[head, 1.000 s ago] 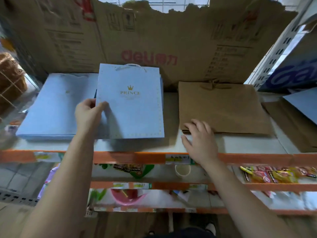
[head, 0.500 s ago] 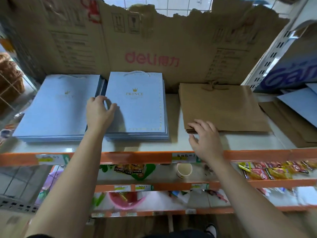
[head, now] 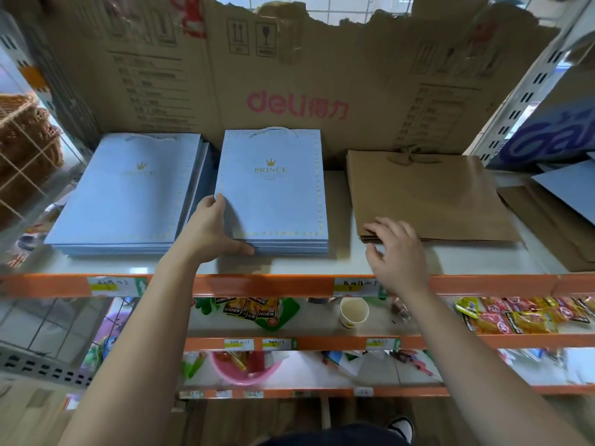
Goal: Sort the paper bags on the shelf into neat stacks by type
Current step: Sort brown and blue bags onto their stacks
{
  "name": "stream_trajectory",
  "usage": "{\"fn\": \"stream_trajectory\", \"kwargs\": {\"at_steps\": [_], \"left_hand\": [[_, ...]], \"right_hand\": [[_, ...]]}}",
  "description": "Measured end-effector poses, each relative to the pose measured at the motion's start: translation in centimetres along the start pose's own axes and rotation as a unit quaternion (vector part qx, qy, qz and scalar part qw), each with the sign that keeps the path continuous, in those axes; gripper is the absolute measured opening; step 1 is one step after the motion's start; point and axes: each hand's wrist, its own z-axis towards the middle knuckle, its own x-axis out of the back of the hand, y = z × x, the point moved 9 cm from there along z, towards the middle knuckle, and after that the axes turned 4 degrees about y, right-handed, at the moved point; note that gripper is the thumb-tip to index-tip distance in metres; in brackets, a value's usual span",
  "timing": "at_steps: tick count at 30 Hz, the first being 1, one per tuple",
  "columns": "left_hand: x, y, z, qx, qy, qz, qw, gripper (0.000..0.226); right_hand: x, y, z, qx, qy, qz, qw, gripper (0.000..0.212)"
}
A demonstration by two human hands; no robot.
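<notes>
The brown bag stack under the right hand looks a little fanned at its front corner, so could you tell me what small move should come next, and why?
Probably nudge the front-left corner of the brown bag stack square with the right hand. Its lower layers stick out unevenly beneath the fingertips, while the middle blue stack, steadied by the left hand, already looks aligned.

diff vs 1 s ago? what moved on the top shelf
The top PRINCE bag, held askew by the left hand, went down squared onto the middle blue stack; that hand now steadies its front-left corner. The right hand stayed at the brown stack's front corner. The left blue stack is unchanged.
</notes>
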Motion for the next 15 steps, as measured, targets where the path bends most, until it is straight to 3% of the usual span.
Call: {"fn": "stream_trajectory", "kwargs": {"at_steps": [3,8,12,15], "left_hand": [[0.1,-0.1,0.1,-0.002,0.001,0.000,1.000,0.108],[-0.5,0.2,-0.2,-0.013,0.003,0.047,0.999,0.135],[0.1,1.6,-1.0,-0.030,0.067,0.043,0.996,0.124],[0.6,1.8,-1.2,-0.045,0.081,0.035,0.995,0.104]], "right_hand": [[0.1,0.0,0.0,-0.004,0.001,0.001,1.000,0.043],[0.2,-0.1,0.0,-0.008,-0.002,0.009,1.000,0.043],[0.4,-0.1,0.0,-0.010,0.003,0.011,1.000,0.042],[0.4,-0.2,-0.1,-0.012,-0.003,0.014,1.000,0.043]]}}
